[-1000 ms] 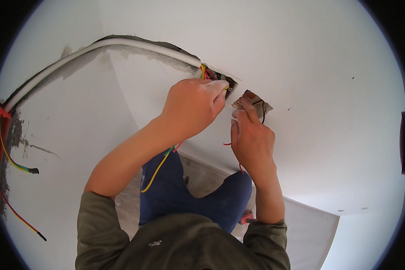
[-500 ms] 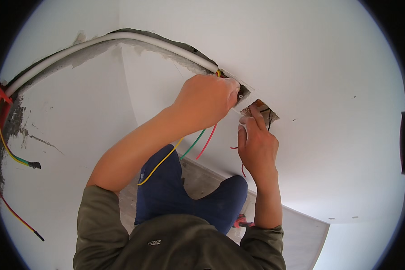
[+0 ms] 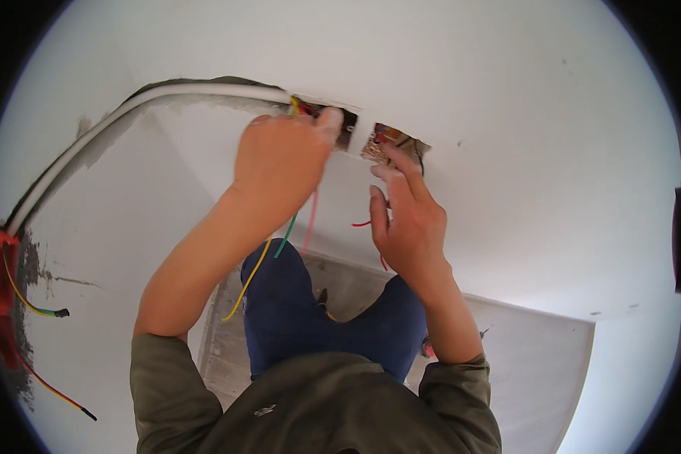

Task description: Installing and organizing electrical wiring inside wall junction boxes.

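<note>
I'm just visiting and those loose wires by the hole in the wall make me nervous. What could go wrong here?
1. The left hand works bare at the wall opening; if the wires are live, a shock seems possible.
2. The right hand reaches to the second opening, whose broken edge could scrape its fingertips.
3. The loose coloured wires hanging below could snag a wrist.
</note>
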Demonstrator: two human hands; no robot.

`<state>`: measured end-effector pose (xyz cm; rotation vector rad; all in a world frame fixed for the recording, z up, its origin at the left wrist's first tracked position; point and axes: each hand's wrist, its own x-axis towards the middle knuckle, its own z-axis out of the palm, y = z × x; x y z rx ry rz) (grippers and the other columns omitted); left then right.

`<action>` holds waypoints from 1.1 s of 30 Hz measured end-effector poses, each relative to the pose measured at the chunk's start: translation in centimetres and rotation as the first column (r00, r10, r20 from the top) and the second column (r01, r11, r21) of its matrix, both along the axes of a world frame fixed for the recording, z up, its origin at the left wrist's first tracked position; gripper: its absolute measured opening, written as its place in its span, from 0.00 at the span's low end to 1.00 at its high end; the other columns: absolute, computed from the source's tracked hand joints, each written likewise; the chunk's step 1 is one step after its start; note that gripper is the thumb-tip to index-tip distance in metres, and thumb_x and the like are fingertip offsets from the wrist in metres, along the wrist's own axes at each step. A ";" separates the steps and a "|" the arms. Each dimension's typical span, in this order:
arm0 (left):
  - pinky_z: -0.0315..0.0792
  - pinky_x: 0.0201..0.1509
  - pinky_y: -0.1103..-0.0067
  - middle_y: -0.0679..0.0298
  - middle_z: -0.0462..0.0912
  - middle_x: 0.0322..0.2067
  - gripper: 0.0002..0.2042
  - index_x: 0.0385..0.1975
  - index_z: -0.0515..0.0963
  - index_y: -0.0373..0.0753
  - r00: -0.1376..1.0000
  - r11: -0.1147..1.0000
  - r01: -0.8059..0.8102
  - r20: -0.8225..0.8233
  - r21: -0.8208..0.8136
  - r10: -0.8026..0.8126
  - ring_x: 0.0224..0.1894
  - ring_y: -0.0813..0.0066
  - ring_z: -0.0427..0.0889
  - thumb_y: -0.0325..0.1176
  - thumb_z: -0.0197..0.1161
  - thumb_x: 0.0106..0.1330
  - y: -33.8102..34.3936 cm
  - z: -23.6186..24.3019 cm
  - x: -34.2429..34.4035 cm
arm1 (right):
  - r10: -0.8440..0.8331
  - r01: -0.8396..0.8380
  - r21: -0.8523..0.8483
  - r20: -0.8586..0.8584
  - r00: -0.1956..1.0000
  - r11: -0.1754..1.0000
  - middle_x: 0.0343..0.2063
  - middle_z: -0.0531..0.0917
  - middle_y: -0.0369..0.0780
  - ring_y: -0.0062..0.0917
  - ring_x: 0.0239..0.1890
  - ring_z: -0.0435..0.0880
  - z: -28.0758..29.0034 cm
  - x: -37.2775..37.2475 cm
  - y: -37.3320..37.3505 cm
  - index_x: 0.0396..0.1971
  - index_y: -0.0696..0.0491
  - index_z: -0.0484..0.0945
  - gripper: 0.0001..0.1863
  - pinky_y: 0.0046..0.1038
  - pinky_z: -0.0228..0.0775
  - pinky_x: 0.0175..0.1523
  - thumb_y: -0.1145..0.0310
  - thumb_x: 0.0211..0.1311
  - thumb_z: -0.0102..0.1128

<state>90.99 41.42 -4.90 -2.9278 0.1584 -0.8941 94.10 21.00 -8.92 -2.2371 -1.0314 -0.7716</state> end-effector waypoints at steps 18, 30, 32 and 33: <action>0.70 0.24 0.72 0.67 0.76 0.17 0.14 0.43 0.84 0.39 0.932 0.981 0.092 0.331 0.173 -0.146 0.19 0.66 0.76 0.24 0.67 0.55 0.6 -1.0 0.5 | -0.090 0.090 -0.017 0.010 0.996 0.996 0.58 0.78 0.50 0.34 0.42 0.87 0.1 -0.6 0.6 0.48 0.59 0.77 0.18 0.31 0.82 0.37 0.74 0.58 0.65; 0.70 0.22 0.69 0.64 0.77 0.17 0.07 0.35 0.81 0.39 0.968 0.982 -0.029 0.252 0.187 -0.020 0.18 0.62 0.77 0.24 0.63 0.58 -0.4 -0.3 0.6 | -0.071 0.052 -0.092 -0.209 0.975 0.994 0.62 0.73 0.57 0.39 0.30 0.88 0.9 -1.2 0.8 0.51 0.62 0.75 0.19 0.37 0.81 0.31 0.74 0.59 0.60; 0.70 0.22 0.69 0.63 0.77 0.17 0.07 0.35 0.81 0.39 0.961 0.981 0.007 0.270 0.196 -0.061 0.18 0.62 0.78 0.24 0.63 0.57 0.0 -0.4 0.7 | -0.125 0.086 -0.188 -0.207 0.970 0.978 0.62 0.73 0.58 0.40 0.28 0.88 1.2 -0.8 1.1 0.49 0.63 0.74 0.18 0.37 0.82 0.31 0.74 0.59 0.59; 0.70 0.22 0.69 0.63 0.77 0.17 0.07 0.36 0.81 0.39 0.958 0.983 0.024 0.278 0.180 -0.075 0.18 0.62 0.78 0.24 0.64 0.57 0.1 -0.5 0.7 | -0.126 0.088 -0.185 -0.210 0.970 0.979 0.62 0.73 0.58 0.40 0.28 0.88 1.3 -0.6 1.3 0.49 0.63 0.74 0.18 0.37 0.82 0.31 0.74 0.59 0.59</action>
